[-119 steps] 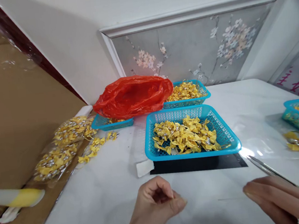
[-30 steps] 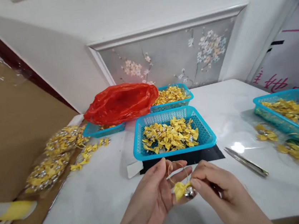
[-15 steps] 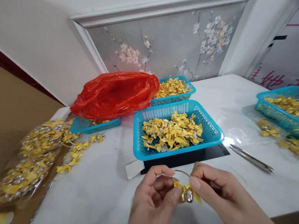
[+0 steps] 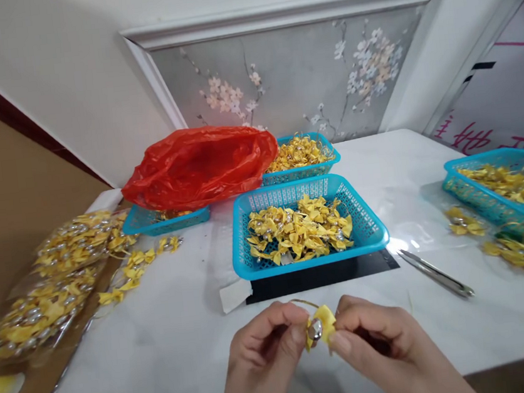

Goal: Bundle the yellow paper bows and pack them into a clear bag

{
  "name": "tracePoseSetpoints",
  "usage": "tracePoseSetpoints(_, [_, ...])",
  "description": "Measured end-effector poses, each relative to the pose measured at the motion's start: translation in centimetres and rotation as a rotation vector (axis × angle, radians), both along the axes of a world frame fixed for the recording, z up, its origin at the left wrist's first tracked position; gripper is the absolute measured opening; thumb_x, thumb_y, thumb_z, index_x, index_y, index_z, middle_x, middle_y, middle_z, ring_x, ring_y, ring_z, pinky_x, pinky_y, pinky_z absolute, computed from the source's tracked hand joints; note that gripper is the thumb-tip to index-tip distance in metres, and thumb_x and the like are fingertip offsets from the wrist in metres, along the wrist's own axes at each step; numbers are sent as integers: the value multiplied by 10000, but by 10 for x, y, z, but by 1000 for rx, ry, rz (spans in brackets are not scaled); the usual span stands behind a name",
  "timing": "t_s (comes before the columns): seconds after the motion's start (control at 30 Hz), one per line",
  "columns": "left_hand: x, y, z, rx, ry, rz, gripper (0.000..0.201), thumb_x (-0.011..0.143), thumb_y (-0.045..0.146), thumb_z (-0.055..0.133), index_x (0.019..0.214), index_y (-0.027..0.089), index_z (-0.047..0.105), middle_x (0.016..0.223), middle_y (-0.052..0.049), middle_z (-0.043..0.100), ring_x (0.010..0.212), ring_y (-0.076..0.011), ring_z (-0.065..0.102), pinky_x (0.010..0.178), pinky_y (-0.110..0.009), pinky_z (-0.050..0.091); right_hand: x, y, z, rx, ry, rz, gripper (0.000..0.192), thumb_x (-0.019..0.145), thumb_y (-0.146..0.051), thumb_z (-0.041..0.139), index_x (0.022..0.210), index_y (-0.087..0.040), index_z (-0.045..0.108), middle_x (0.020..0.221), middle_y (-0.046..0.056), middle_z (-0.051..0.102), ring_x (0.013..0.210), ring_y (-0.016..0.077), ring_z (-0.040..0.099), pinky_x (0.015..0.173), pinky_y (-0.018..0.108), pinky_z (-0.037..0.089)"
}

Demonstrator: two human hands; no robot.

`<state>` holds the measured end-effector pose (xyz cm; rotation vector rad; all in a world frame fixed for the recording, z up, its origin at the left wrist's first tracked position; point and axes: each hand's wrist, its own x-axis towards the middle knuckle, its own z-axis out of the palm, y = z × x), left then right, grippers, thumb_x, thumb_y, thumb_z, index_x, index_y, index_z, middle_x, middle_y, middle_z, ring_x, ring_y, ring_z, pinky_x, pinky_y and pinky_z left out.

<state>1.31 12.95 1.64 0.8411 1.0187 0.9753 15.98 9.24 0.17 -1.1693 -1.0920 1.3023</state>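
Note:
Between my two hands is a yellow ribbon flower [image 4: 324, 323] with a shiny silver bead at its centre and a thin gold-coloured wire or cord arching above it. My left hand [image 4: 272, 347] pinches its left side between thumb and forefinger. The right edge of the petals is gripped by the thumb and fingers of my right hand [image 4: 377, 338]. Just beyond my hands stands a blue plastic basket [image 4: 314, 265] holding a heap of similar yellow flowers [image 4: 301, 228]. A pair of metal tweezers or snips [image 4: 436, 272] lies to the right.
A red plastic bag [image 4: 199, 166] covers part of a blue basket [image 4: 168, 223] at the back left. Another full basket [image 4: 304, 171] stands behind. Bagged flowers [image 4: 62, 270] lie left; a basket [image 4: 484, 193] and loose flowers [image 4: 464, 222] are right. A black strip [image 4: 323, 278] lies under the middle basket.
The flower has turned in my fingers, its bead now facing more to the left. Both hands have shifted slightly, and the view has moved a little.

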Motion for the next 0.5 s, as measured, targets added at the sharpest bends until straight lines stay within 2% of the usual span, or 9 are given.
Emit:
tracePoseSetpoints(0.13, [3, -4, -4, 15, -50, -27, 73, 691, 265, 786, 707, 205, 748, 706, -1, 694, 671, -119, 597, 645, -188, 478, -12, -4, -9, 126, -144, -50, 224, 848, -283, 585, 655, -179, 637, 645, -20, 467, 543, 93, 399, 490, 238, 273])
tracePoseSetpoints(0.23, [5, -7, -5, 93, -14, -45, 39, 722, 255, 758, 711, 218, 748, 705, 5, 680, 669, -119, 593, 634, -184, 475, -10, -8, -16, 223, -240, -65, 223, 867, -243, 547, 678, -179, 647, 654, -19, 465, 503, 78, 365, 463, 237, 251])
tracePoseSetpoints(0.4, [3, -12, 0, 342, 231, -23, 62, 783, 226, 686, 763, 239, 743, 666, 17, 619, 628, -112, 561, 583, -174, 443, 18, -10, -16, 132, -139, 5, 145, 817, -378, 643, 833, -240, 685, 706, -20, 484, 550, 100, 410, 482, 238, 272])
tracePoseSetpoints(0.5, [2, -13, 3, 460, 318, -21, 115, 778, 186, 679, 808, 273, 746, 705, 11, 655, 646, -129, 593, 598, -192, 462, 29, -10, -9, 129, -122, -27, 179, 859, -413, 591, 906, -262, 675, 720, -17, 487, 594, 121, 443, 513, 241, 310])
